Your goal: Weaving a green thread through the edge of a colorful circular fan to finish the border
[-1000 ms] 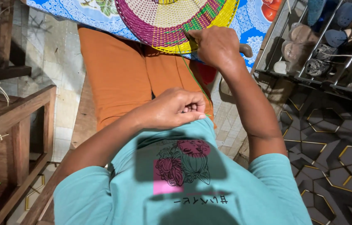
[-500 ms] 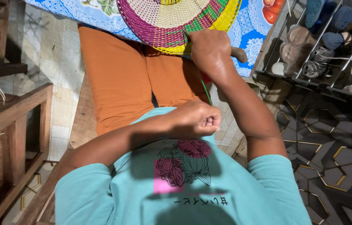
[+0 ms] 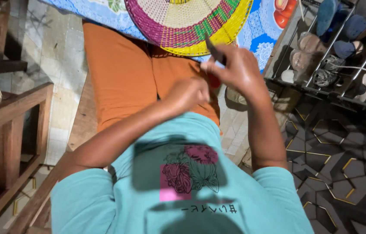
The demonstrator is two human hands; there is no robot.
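I am pinching a dark slim tool (image 3: 214,48) in my right hand (image 3: 235,69) beside the round woven pink-and-yellow basket (image 3: 187,21), keeping it at the rim; my left hand (image 3: 187,93) is fisted, contents hidden.

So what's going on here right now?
A seated person in a teal shirt and orange trousers is working on a round woven basket piece in purple, cream, green and yellow, which lies on a blue patterned cloth above their knees. The right hand holds a thin dark tool just below the yellow rim. The left hand is closed in a fist close beside it, over the lap. A shoe rack stands to the right.
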